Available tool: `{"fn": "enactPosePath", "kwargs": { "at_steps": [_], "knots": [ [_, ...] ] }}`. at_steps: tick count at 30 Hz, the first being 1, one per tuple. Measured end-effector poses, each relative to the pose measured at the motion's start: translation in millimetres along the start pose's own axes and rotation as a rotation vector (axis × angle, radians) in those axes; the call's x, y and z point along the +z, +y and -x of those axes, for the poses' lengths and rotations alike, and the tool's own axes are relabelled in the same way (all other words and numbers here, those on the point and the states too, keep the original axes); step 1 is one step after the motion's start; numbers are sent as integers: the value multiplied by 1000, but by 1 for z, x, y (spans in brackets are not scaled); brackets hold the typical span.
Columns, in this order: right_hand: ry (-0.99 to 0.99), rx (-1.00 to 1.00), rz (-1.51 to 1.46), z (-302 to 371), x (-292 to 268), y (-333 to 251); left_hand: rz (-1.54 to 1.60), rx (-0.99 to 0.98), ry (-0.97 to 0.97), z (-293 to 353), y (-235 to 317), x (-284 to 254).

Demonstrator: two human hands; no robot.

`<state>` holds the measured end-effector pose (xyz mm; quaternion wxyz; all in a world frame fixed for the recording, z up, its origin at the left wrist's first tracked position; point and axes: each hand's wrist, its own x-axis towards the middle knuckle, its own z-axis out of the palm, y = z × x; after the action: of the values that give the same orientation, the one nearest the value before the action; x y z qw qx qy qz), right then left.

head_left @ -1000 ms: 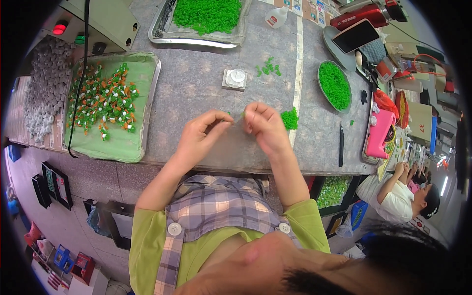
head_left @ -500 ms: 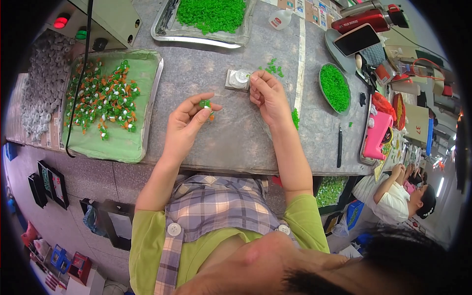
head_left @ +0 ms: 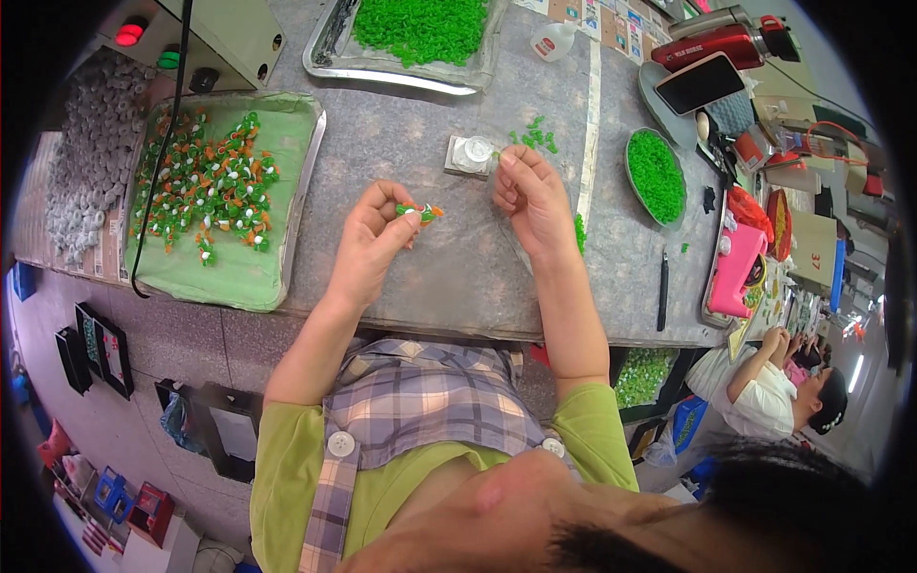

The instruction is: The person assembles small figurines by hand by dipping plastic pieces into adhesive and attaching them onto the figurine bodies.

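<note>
My left hand [head_left: 368, 244] pinches a small green, white and orange plastic figure [head_left: 418, 214] between thumb and fingers, its orange end pointing right. To the right, my right hand [head_left: 537, 205] has thumb and forefinger pressed together on a tiny green piece [head_left: 496, 157], mostly hidden by the fingertips. Those fingertips are at the right side of a small round white pot [head_left: 475, 151] on a pale square block. Just beyond the right hand lie several loose green pieces [head_left: 535, 136] on the grey table [head_left: 449, 277].
A green-lined tray [head_left: 205, 286] of similar figures stands at the left, beside a heap of whitish parts [head_left: 81, 181]. Farther back are a metal tray [head_left: 382, 74] of green pieces and a white bottle [head_left: 552, 42]. An oval dish [head_left: 653, 177] and black pen-like tool [head_left: 663, 291] lie right.
My left hand has turned the figure, so its orange end now points right instead of down. My right hand stays pinched beside the pot. The whole view has shifted slightly.
</note>
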<state>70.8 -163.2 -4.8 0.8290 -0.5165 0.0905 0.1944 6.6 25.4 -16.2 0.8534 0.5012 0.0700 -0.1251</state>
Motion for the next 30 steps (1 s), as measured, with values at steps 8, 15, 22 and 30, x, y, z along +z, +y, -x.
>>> {"fn": "enactPosePath", "kwargs": {
  "at_steps": [8,15,22,30],
  "knots": [
    [-103,-36,2,55,27,8,-110,-68,-35,4,1,22],
    [-95,-68,27,60,18,7,32,-113,-195,8,0,25],
    [-69,-209,117,67,13,15,87,-194,-206,11,3,29],
    [-77,-150,61,70,15,23,13,-129,-173,14,2,32]
  ]
}}
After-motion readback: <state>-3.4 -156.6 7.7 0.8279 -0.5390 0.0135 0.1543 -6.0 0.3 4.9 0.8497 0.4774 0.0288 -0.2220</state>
